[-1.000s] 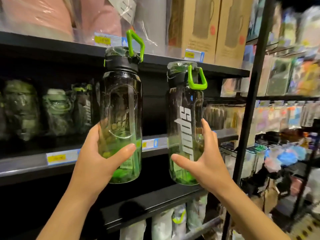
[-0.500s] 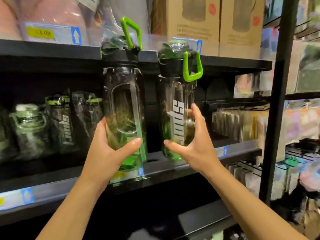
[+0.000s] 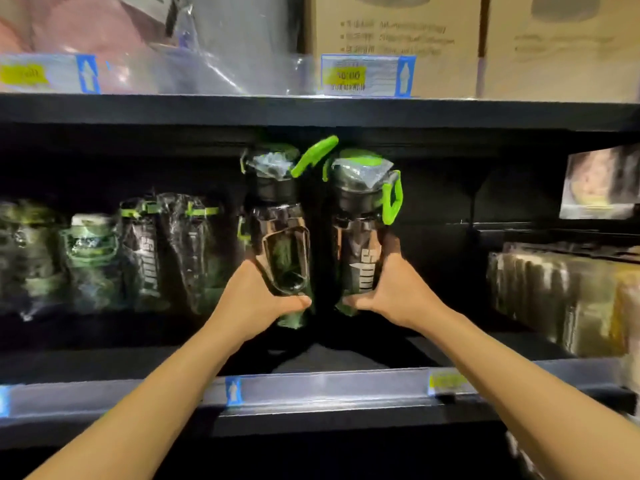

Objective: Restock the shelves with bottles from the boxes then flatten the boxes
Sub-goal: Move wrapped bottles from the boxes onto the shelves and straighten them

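Two dark see-through sport bottles with green handles are inside the black middle shelf [image 3: 322, 389], side by side and upright. My left hand [image 3: 256, 299] grips the lower body of the left bottle [image 3: 277, 237]. My right hand [image 3: 388, 292] grips the lower body of the right bottle [image 3: 360, 237], which shows white lettering. Both bottles sit deep in the shelf opening, their bases hidden in shadow behind my fingers. Their caps reach close under the upper shelf board [image 3: 311, 110].
Several wrapped bottles of the same kind [image 3: 145, 251] stand at the back left of this shelf. Packaged goods in clear wrap [image 3: 561, 296] fill the right side. Cardboard boxes [image 3: 391, 29] and wrapped pink items [image 3: 79, 32] sit on the upper shelf, with price tags [image 3: 367, 76] along its edge.
Both hands have pushed the two bottles forward from in front of the shelf edge into the middle shelf opening. The view has moved closer to the shelf.
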A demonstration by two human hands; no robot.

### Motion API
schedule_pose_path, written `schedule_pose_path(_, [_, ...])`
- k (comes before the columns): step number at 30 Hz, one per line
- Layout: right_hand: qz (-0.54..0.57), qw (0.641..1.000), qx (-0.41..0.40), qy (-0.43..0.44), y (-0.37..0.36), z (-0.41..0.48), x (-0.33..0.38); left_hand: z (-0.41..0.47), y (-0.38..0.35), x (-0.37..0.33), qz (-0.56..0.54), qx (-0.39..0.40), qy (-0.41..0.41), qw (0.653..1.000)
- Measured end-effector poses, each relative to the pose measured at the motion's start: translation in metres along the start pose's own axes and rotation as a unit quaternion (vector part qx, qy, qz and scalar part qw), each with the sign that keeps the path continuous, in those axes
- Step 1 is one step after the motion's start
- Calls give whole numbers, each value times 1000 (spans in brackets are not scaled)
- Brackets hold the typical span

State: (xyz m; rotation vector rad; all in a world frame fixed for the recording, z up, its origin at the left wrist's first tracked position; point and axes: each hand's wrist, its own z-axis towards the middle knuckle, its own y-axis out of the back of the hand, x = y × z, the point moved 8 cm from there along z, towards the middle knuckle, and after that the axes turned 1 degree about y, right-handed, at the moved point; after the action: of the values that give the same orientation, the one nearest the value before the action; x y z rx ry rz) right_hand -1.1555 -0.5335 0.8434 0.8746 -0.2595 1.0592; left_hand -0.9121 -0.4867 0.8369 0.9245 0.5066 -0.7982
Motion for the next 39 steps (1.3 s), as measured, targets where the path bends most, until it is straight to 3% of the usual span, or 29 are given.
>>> schedule_pose_path(3, [-24,999,24,-20,1,23,-25,19,-17,18,39,5,117,992])
schedule_pose_path(5, [-30,998,38,-32,0,40,-38,31,-30,29,-7,19,189,982])
schedule_pose_path(7, [-34,998,47,-40,-2,55,-48,54,-41,28,-35,15,177,984])
schedule_pose_path(10, [-10,997,46,-53,-8,75,-63,78,-44,26,2,-52,163,985])
schedule_pose_path(16, [2,997,30,-72,-26,105,-90,106,-60,36,-25,-81,152,985])
schedule_pose_path(25, [-1,990,38,-136,-45,118,-139,124,-81,75,13,-55,212,976])
schedule_pose_path(39, [-12,983,77,-167,-65,115,-147,147,-100,88,59,27,280,958])
